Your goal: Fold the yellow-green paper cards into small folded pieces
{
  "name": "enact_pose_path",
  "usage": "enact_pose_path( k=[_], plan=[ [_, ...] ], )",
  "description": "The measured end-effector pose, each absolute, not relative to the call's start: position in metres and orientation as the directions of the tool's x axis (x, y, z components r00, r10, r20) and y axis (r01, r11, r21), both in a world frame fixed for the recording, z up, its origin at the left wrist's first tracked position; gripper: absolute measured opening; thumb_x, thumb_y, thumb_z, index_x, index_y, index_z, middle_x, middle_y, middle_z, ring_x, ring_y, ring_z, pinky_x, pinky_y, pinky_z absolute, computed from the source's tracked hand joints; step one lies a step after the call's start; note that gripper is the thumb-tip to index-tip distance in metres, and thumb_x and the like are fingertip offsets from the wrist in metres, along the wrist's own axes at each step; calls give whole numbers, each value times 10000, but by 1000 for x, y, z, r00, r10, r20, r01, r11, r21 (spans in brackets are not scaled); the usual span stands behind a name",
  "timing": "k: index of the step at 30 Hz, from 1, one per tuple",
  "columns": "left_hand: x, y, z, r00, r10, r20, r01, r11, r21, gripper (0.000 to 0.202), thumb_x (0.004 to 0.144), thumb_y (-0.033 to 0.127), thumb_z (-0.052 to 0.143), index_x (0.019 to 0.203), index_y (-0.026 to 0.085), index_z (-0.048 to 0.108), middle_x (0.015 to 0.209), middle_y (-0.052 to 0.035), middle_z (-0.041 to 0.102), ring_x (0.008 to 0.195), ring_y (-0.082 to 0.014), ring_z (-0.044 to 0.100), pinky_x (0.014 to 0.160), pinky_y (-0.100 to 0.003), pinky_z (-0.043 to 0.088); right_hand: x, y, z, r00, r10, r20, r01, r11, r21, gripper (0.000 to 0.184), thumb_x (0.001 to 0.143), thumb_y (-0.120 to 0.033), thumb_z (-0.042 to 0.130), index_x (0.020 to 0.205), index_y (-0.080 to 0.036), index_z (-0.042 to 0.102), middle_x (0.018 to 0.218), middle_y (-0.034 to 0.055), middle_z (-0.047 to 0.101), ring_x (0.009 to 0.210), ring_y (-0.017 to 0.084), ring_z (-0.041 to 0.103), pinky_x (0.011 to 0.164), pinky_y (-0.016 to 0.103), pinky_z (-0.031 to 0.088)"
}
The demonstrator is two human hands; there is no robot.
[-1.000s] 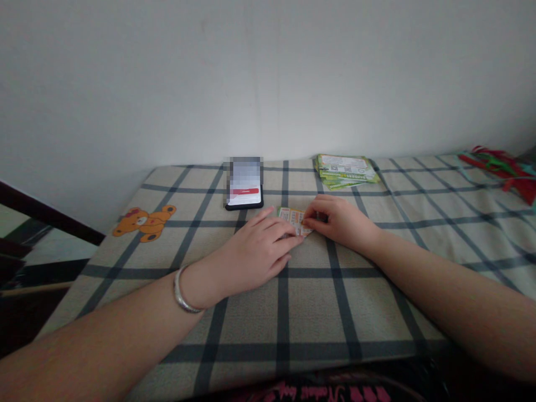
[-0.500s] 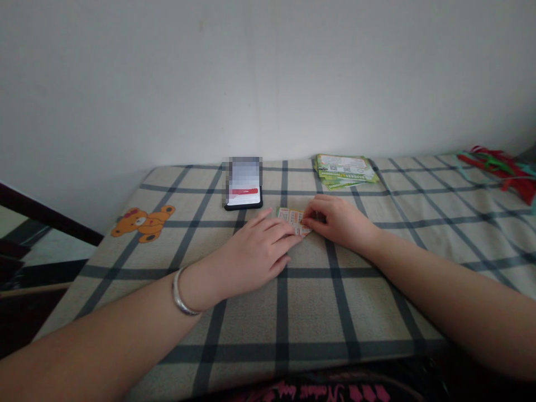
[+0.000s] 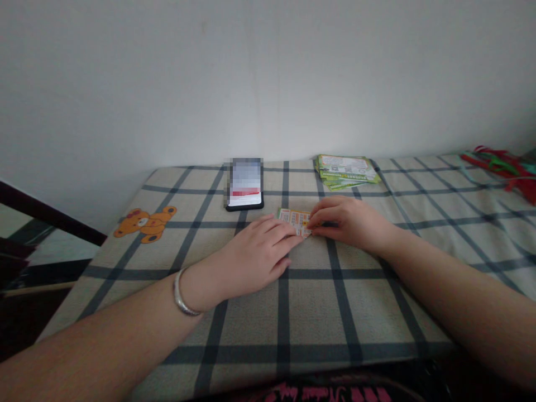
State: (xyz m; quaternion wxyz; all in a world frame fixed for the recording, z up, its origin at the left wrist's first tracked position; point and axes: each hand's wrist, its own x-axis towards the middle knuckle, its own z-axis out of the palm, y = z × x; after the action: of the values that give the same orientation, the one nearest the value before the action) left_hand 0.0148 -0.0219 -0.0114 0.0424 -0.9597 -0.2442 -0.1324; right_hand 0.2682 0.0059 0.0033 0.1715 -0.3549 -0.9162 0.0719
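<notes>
A small printed card [image 3: 298, 219] lies on the checked cloth between my hands, with an orange and white face and a green left edge. My left hand [image 3: 263, 248] rests palm down, its stretched fingers lying over the card's near left part. At the card's right end is my right hand [image 3: 345, 223]; its thumb and fingertips are pinched together at that edge. The fingers hide parts of the card. A silver bangle [image 3: 183, 293] circles my left wrist.
Beyond the left hand lies a phone [image 3: 245, 198] with a lit, partly blurred screen. A pile of green printed cards [image 3: 347, 167] lies near the wall. A bear cutout [image 3: 146, 225] is at the left, and red and green cords [image 3: 502, 167] lie at the far right.
My right hand has shifted slightly right, and its curled fingers have straightened somewhat toward the card's right end. More of the card's face shows. My left hand has stayed in place.
</notes>
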Motion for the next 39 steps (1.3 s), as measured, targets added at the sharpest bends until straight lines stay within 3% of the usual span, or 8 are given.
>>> enact_pose_path(
  k=[9,19,28,39],
  plan=[
    [11,-17,-10,829,459,320,465,-883,62,311,886,227,565,1184,147,605,1211,-107,601,1133,-250,543,1007,-440,468,263,7,-1,-687,652,320,621,756,-208,174,916,-272,586,980,-211,737,1019,67,699,916,194,630,832,330,494],
    [12,-15,-10,797,484,361,470,-873,130,307,890,168,529,1184,131,608,1190,-89,642,1122,-225,559,1016,-421,474,260,7,-4,-655,675,340,654,732,-192,187,921,-282,582,989,-236,750,1066,45,700,933,191,627,851,325,484],
    [14,-16,-10,819,462,339,483,-875,28,345,915,211,530,1246,141,598,1259,-91,619,1152,-237,535,1021,-428,458,260,8,-4,-675,654,340,643,748,-162,196,923,-278,578,997,-223,750,1037,49,706,932,197,614,847,336,473],
    [13,-18,-13,827,474,303,500,-866,-10,410,926,291,541,1302,128,554,1332,-100,587,1223,-260,496,1048,-439,425,261,8,-5,-685,633,361,626,765,-154,194,916,-269,587,1021,-239,748,1023,45,702,918,184,614,837,321,472]
  ],
)
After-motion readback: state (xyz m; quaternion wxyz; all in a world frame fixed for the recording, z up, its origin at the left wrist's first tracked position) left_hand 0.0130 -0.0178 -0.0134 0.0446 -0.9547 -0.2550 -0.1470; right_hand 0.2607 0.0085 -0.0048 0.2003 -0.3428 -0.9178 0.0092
